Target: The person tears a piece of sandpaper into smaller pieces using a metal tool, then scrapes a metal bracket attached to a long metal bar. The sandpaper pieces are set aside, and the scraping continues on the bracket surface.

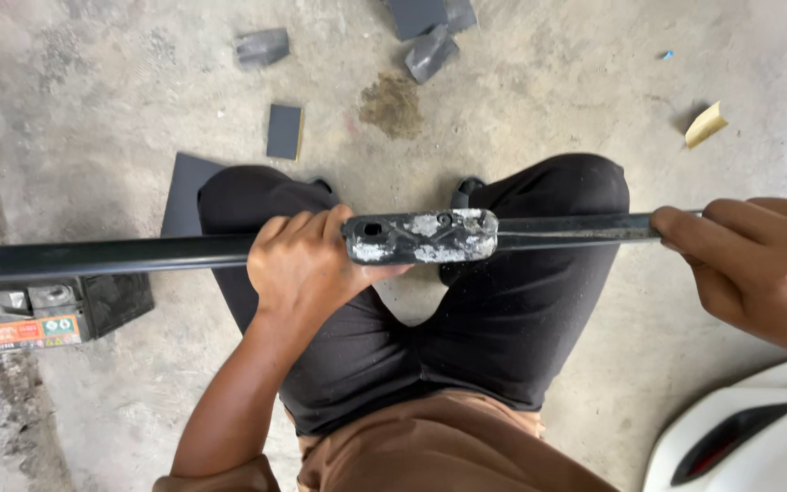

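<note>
Orange rectangular label (16, 333) with red band, on black box (111, 301) at left edge.

Blocked: long black metal bar (138, 255) spans knees, edge to edge.
Obstacle, floor's left edge: black boxy battery (56, 310).
Free: bare concrete floor (548, 82) beyond knees.

Our left hand (307, 264) is curled into a closed fist, knuckles up, forearm reaching up from below. Our right hand (758, 264) enters from the right edge, fingers (685, 232) folded over, pointing left.
</note>
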Demonstrator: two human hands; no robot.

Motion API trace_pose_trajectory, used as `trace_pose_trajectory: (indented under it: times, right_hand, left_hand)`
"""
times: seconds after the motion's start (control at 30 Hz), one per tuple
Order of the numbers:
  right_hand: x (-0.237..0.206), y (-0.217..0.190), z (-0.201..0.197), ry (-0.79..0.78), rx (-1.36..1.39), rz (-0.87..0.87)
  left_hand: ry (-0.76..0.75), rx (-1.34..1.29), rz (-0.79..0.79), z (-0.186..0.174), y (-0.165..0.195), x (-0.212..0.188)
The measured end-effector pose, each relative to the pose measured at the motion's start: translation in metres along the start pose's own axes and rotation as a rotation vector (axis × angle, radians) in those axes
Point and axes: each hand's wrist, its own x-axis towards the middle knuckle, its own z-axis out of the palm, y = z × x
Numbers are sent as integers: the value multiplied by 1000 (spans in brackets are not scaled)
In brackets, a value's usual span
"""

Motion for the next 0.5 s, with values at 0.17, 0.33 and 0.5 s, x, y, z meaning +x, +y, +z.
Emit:
trace_pose_trajectory:
  times: [0.17,0.33,0.5]
  right_hand:
    - [10,0,1,27,-58,-62]
    - [14,-2,2,-54,-137,-83]
    - [17,1,5,-8,24,-60]
  left_hand:
    - [3,18,2,4,0,-3]
    - [-9,16,-8,2,1,0]
    - [-35,-7,-16,-2,1,8]
